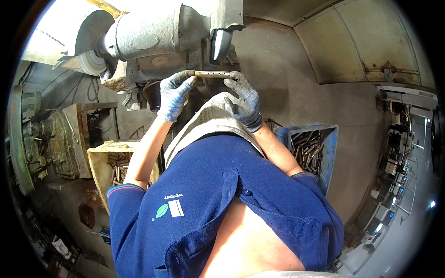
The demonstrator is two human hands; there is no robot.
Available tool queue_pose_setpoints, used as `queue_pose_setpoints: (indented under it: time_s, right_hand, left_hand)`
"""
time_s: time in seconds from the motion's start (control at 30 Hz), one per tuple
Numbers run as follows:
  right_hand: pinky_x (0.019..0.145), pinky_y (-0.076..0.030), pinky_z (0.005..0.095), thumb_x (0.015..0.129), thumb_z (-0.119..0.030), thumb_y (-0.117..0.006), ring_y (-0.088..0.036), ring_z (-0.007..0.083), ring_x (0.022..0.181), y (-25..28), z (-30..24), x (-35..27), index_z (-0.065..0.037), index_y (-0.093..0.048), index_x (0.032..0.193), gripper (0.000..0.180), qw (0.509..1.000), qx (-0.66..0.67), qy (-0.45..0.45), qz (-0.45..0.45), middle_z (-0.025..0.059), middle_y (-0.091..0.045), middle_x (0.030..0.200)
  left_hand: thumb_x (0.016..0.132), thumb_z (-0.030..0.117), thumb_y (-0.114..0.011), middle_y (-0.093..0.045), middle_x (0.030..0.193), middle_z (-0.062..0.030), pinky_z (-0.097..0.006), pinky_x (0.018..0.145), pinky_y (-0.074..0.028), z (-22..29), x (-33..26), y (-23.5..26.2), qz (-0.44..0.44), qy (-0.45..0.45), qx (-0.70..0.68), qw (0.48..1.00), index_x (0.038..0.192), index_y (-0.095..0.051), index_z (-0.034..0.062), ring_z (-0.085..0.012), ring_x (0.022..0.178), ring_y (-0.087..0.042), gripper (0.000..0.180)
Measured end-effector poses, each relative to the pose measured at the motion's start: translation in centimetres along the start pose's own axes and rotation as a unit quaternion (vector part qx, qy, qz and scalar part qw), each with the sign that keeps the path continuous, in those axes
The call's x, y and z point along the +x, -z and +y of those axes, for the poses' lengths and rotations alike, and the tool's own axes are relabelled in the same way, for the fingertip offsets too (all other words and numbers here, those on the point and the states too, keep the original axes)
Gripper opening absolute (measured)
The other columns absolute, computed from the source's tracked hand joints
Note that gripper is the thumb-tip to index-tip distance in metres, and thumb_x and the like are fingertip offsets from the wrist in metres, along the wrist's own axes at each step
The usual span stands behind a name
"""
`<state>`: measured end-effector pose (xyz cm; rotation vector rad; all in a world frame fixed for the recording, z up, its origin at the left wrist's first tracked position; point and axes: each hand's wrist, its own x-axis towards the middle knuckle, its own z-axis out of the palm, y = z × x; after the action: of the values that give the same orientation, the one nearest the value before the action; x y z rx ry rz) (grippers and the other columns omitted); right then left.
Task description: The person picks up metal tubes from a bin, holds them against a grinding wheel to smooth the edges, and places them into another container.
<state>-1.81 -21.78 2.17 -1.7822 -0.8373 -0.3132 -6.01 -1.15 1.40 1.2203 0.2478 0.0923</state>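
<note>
Between my two hands is a short metal tube (212, 74) with a row of small holes along its side, held level near the bench grinder. My left hand (174, 95), in a dirty blue-and-white work glove, pinches the tube's left end. On its right end, the fingers of my gloved right hand (243, 99) are closed. Just beyond the tube, the bench grinder (160, 30) has a dark guard at its right end (221, 45). A pale grinding wheel (92, 62) shows at its left end. The tube looks apart from both wheels.
A blue crate (330, 160) of similar metal tubes stands to my right. On my left is a yellowish crate (99, 173) with more tubes, partly behind my arm. An old green machine (62, 143) stands farther left. Metal panels (354, 39) rise at the far right.
</note>
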Motion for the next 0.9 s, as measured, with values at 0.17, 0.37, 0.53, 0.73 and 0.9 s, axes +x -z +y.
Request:
queue_pose_setpoints:
  time_s: [0.17, 0.37, 0.53, 0.73, 0.9]
  right_hand:
    - [0.094, -0.042, 0.0374, 0.075, -0.021, -0.07, -0.056, 0.0314, 0.108, 0.4, -0.7, -0.5, 0.0, -0.065, 0.103, 0.035, 0.999, -0.046, 0.015, -0.018, 0.0196, -0.059, 0.112]
    - [0.087, -0.048, 0.036, 0.074, -0.02, -0.073, -0.059, 0.0326, 0.103, 0.8, 0.2, -0.4, -0.001, -0.062, 0.107, 0.039, 0.997, -0.06, 0.051, -0.019, 0.0204, -0.058, 0.11]
    - [0.09, -0.046, 0.0334, 0.074, -0.007, -0.07, -0.058, 0.0304, 0.104, 0.2, 1.1, -0.9, -0.001, -0.064, 0.104, 0.032, 0.999, 0.017, -0.032, 0.026, 0.0184, -0.057, 0.113]
    - [0.09, -0.045, 0.0314, 0.073, -0.001, -0.07, -0.059, 0.0257, 0.102, -0.4, 2.0, -0.4, 0.001, -0.065, 0.1, 0.028, 0.997, 0.0, -0.066, 0.039, 0.016, -0.061, 0.106]
    - [0.083, -0.047, 0.0295, 0.075, -0.004, -0.069, -0.06, 0.022, 0.095, -1.8, 6.6, -0.6, 0.002, -0.066, 0.095, 0.02, 0.989, 0.02, -0.137, 0.05, 0.0134, -0.063, 0.101]
  left_hand:
    - [0.085, 0.013, -0.063, -0.065, 0.075, -0.0038, -0.016, 0.052, -0.039, -0.2, 0.5, -0.1, 0.009, 0.087, -0.147, 0.985, 0.094, -0.064, -0.0024, -0.0042, 0.059, -0.054, 0.018]
    - [0.083, 0.01, -0.065, -0.063, 0.074, -0.002, -0.018, 0.055, -0.042, -0.2, 1.2, -0.9, -0.009, 0.031, -0.015, 0.999, 0.087, -0.064, -0.0012, -0.0053, 0.06, -0.054, 0.012]
    - [0.081, 0.005, -0.066, -0.065, 0.079, -0.0026, -0.019, 0.06, -0.045, -0.3, 1.2, -1.2, -0.015, -0.028, 0.044, 0.999, 0.092, -0.065, -0.0015, -0.0053, 0.067, -0.056, 0.013]
    - [0.082, 0.004, -0.064, -0.066, 0.08, -0.005, -0.02, 0.063, -0.047, -2.8, 2.8, -0.5, 0.01, -0.001, 0.036, 0.999, 0.092, -0.065, -0.0022, -0.0079, 0.07, -0.058, 0.012]
    - [0.084, 0.003, -0.061, -0.066, 0.079, -0.0079, -0.022, 0.062, -0.049, -5.3, 5.5, -1.7, 0.031, 0.06, -0.057, 0.996, 0.09, -0.065, -0.0035, -0.0113, 0.068, -0.061, 0.01]
